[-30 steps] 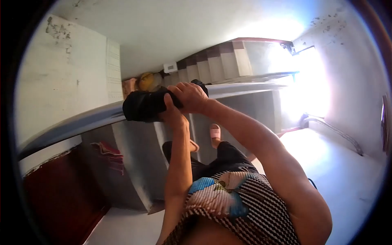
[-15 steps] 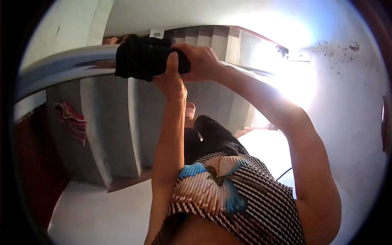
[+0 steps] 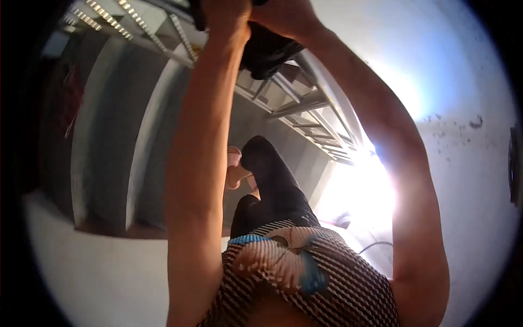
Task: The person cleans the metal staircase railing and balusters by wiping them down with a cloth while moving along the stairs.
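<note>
A black cloth [image 3: 268, 50] hangs below my two hands at the top edge of the view, against the metal stair railing [image 3: 305, 103]. My left hand [image 3: 224, 15] is on the cloth's left side, its fingers mostly cut off by the frame edge. Beside it, touching, my right hand [image 3: 283, 17] is closed on the cloth from the right. The upper part of the cloth and most fingertips are out of sight.
Grey stairs [image 3: 109, 136] with pale edges run down the left. A red patterned cloth [image 3: 71, 101] lies on a step there. My foot in a pink slipper [image 3: 234, 157] stands on the stairs. Bright light comes from the right, beside a white wall [image 3: 474, 180].
Both hands have moved up in view with the black cloth, to the top edge. The view has tilted, and the railing's bars now show below the handrail.
</note>
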A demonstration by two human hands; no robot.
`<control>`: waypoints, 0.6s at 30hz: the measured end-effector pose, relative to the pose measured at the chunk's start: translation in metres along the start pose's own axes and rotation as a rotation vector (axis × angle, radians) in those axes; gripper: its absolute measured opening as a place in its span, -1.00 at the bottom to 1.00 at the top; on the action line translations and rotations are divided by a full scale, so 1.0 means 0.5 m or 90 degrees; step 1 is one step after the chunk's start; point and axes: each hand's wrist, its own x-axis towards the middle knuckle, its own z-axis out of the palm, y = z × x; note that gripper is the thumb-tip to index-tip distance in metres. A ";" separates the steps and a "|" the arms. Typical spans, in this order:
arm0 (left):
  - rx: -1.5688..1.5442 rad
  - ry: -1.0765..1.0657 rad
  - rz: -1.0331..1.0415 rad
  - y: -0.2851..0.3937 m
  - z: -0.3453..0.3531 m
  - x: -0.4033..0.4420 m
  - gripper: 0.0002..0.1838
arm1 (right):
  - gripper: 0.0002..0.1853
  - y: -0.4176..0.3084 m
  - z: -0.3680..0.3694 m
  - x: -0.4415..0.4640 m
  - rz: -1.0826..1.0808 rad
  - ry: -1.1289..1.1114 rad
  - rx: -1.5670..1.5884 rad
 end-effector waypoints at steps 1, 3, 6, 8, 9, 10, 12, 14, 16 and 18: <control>0.075 0.051 -0.017 0.013 0.010 -0.001 -0.52 | -0.36 -0.002 0.001 0.001 0.016 -0.018 -0.009; 0.071 0.046 0.009 0.022 0.015 -0.009 -0.53 | -0.32 -0.008 -0.011 0.002 0.030 -0.021 -0.034; -0.001 -0.019 0.030 0.013 0.015 -0.007 -0.55 | -0.31 -0.002 -0.012 -0.008 -0.024 0.007 -0.037; -0.014 -0.026 0.029 0.009 0.005 -0.010 -0.55 | -0.31 -0.003 -0.010 -0.003 0.008 -0.013 -0.034; 0.008 -0.012 0.020 0.010 0.007 -0.008 -0.56 | -0.31 -0.002 -0.012 -0.002 -0.007 -0.021 -0.039; 0.030 -0.001 0.010 0.013 0.012 -0.006 -0.57 | -0.31 -0.004 -0.012 -0.003 -0.017 -0.030 -0.042; 0.042 0.014 0.000 0.017 0.020 -0.006 -0.58 | -0.29 -0.005 -0.022 -0.002 0.004 -0.021 -0.017; 0.005 0.014 0.044 0.015 0.027 -0.011 -0.58 | -0.26 0.003 -0.019 0.006 -0.018 -0.014 -0.009; 0.009 0.013 0.051 0.013 0.028 -0.009 -0.55 | -0.24 0.012 -0.021 0.009 -0.043 -0.025 -0.020; 0.021 0.008 0.069 0.004 0.020 -0.011 -0.53 | -0.26 0.018 -0.024 -0.007 -0.098 -0.017 0.002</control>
